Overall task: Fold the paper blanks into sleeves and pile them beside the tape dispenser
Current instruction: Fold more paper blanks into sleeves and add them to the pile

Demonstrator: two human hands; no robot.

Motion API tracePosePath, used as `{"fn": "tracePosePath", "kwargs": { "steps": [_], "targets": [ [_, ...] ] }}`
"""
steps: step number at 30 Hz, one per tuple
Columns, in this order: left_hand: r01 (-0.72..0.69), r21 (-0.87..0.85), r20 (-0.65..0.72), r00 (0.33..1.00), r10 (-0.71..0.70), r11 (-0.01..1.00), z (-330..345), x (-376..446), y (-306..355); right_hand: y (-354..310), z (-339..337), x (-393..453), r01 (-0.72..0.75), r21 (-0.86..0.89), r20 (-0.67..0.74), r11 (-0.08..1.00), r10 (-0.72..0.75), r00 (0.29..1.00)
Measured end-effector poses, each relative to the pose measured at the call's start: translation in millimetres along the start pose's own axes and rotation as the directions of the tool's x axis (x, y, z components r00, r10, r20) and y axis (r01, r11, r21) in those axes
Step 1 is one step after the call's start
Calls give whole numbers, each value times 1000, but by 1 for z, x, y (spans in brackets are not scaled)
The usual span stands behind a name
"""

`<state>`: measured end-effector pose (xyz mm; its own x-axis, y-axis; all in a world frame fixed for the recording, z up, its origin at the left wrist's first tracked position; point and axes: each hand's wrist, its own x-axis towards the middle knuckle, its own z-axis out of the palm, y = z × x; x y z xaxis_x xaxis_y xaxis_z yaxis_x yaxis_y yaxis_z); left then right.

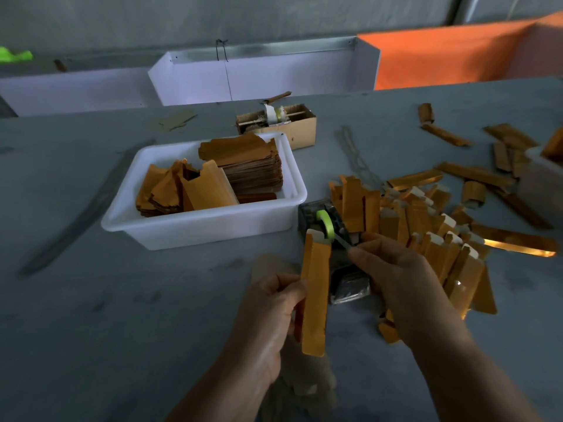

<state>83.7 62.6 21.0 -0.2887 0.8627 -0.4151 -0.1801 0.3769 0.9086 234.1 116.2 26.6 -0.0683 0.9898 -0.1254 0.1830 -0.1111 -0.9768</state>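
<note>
**Sleeve folding station: items, left to right**

- White tray (pixel 189 229), one, on the table (pixel 76 300): one tall stack of flat paper blanks (pixel 253 166) and a looser leaning bundle; too many to count.
- Cardboard box (pixel 301 126), one, behind the tray.
- Left hand (pixel 268 318): fingers curled around one folded sleeve (pixel 315 293), held upright just in front of the tape dispenser.
- Tape dispenser (pixel 326 226), one, with a green roll, just right of the tray.
- Right hand (pixel 399 278): fingers pinching a strip of tape (pixel 344 243) drawn from the dispenser.
- Pile of sleeves (pixel 426 229), one, touching the dispenser's right side; dozens, uncountable. Loose strays lie well apart beyond it.

Risks: the strip may curl and stick to itself or the fingers; laid crooked, the sleeve's seam could spring open. The pile leans and may slide.
</note>
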Motion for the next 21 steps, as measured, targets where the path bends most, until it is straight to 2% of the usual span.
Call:
{"fn": "tracePosePath", "kwargs": {
  "steps": [2, 4, 15, 21],
  "targets": [
    [3, -23, 0, 1000, -3, 1000, 0, 0, 1, -1, 0, -5, 111, -171, -67, 979, -124, 990],
    [9, -38, 0, 1000, -9, 999, 0, -1, 2, 3, 3, -10, 135, -230, -85, 964, -158, 984],
    [-120, 43, 136, 984, 114, 992, 7, -3, 12, 23, 6, -16, 141, -445, -134, 884, -221, 966],
    [-128, 49, 243, 963, 113, 991, 18, -2, 16, 28, 11, -18, 156, -475, -163, 866, -260, 952]
  ]
}}
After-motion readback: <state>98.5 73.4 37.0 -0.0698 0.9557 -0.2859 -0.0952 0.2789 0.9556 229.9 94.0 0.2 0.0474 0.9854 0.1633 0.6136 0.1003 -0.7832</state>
